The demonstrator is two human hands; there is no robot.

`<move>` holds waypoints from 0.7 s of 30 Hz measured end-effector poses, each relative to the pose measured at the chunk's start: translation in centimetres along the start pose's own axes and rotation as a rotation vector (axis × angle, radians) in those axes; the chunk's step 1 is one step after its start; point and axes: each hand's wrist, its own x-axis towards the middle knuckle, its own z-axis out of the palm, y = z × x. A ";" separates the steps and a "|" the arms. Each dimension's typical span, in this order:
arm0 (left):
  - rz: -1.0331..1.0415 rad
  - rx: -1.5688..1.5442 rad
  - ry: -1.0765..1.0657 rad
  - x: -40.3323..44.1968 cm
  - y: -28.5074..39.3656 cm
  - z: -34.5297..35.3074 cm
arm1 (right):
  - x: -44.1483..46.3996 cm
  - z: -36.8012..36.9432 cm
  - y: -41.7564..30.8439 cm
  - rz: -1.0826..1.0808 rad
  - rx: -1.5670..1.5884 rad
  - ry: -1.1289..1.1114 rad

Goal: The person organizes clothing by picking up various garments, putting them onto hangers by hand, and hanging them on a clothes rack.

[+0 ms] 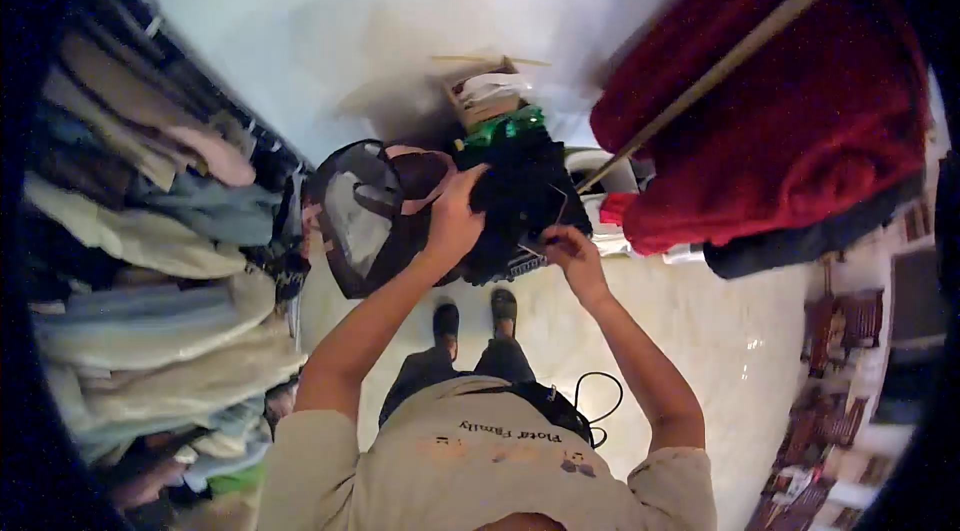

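Note:
A dark black garment (515, 181) hangs in front of me, its folds hard to make out. My left hand (457, 216) is closed on the garment's left edge, fingertips partly hidden in the cloth. At the garment's lower right, my right hand (573, 256) pinches a thin pale wire piece that looks like part of a clothes hanger (562, 203). Beside my left hand stands a dark bag (345, 231) with pinkish trim and a clear panel.
Many clothes (150, 321) hang along a rack on the left. To the right, a dark red cloth (770, 131) hangs by a wooden pole (740, 56). Behind the garment are a shiny green item (505, 126) and a box (485, 96). Pale floor (690, 331) lies below.

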 end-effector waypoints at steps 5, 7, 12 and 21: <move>-0.164 0.659 -0.071 3.1 -0.3 7.1 | 7.0 -2.3 2.7 -0.326 -0.498 -0.069; -0.161 0.649 -0.231 2.7 -3.3 9.9 | 10.8 -2.3 3.8 -0.324 -0.588 -0.142; -0.178 0.439 -0.373 -3.5 -2.1 11.0 | 14.3 -3.5 7.6 -0.370 -0.933 -0.330; -0.590 0.328 -0.320 -15.2 0.3 9.5 | 18.8 -2.9 5.6 -0.554 -0.725 -0.389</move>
